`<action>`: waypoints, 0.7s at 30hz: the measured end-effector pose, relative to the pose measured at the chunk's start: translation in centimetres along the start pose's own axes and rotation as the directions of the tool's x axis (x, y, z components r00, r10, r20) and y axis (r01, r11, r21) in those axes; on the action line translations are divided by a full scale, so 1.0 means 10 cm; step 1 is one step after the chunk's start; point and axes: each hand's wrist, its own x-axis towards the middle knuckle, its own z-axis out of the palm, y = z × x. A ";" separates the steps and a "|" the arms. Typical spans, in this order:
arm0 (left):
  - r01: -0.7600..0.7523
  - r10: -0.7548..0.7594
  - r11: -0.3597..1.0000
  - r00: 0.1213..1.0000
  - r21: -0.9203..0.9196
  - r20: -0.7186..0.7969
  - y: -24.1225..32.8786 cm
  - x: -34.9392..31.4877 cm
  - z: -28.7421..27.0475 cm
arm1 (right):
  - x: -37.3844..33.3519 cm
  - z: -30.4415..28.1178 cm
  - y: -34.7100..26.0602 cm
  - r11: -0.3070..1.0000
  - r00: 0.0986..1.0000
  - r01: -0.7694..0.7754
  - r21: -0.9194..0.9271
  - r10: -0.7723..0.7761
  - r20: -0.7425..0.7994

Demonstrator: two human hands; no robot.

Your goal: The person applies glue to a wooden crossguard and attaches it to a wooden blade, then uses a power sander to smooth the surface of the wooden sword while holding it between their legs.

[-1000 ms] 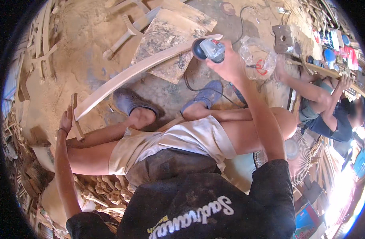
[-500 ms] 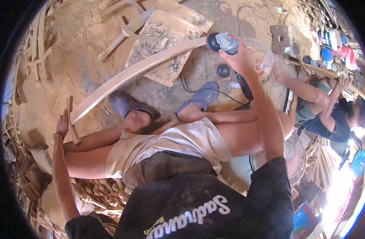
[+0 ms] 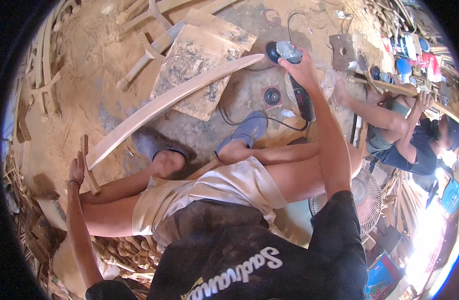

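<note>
A long, pale curved wooden piece with a short crosspiece at its near left end stretches diagonally across the floor. My left hand grips it at the crosspiece, its fingers partly hidden behind the wood. My right hand is wrapped round the head of an angle grinder. The grinder's dark round disc is right by the far tip of the curved piece; whether they touch I cannot tell. The tool's body hangs toward me, with its cord trailing from the end.
Dusty boards lie beneath the curved piece. A spare disc rests on the floor near my clogs. Other wooden frames lie at the far left. A fan stands beside my right leg. A co-worker sits at the right.
The grinder has tilted and shifted slightly toward me, off the top of the wood's tip to just beside it, showing more of its body. My left hand keeps its hold.
</note>
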 end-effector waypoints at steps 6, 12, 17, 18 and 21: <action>-0.094 0.094 0.994 0.996 -0.051 -0.005 0.45 -0.17 -0.09 | 0.13 0.01 0.26 0.989 0.998 -0.049 0.142 0.056 -0.042; -0.178 0.171 0.944 0.984 -0.277 -0.050 0.63 -0.43 -0.21 | -0.10 -0.04 0.02 0.958 0.991 -0.058 0.280 0.090 -0.103; -0.236 0.458 0.673 0.877 -0.701 0.145 0.84 -0.68 -0.27 | -0.30 -0.26 0.09 0.959 0.971 -0.083 0.272 0.139 -0.195; -0.242 0.507 0.667 0.840 -0.704 0.192 0.75 -0.80 -0.37 | -0.34 -0.24 -0.07 0.938 0.981 -0.108 0.328 0.154 -0.115; -0.305 0.582 0.709 0.762 -0.635 0.284 0.92 -0.85 -0.57 | -0.51 -0.40 -0.32 0.914 0.970 -0.187 0.360 0.230 -0.082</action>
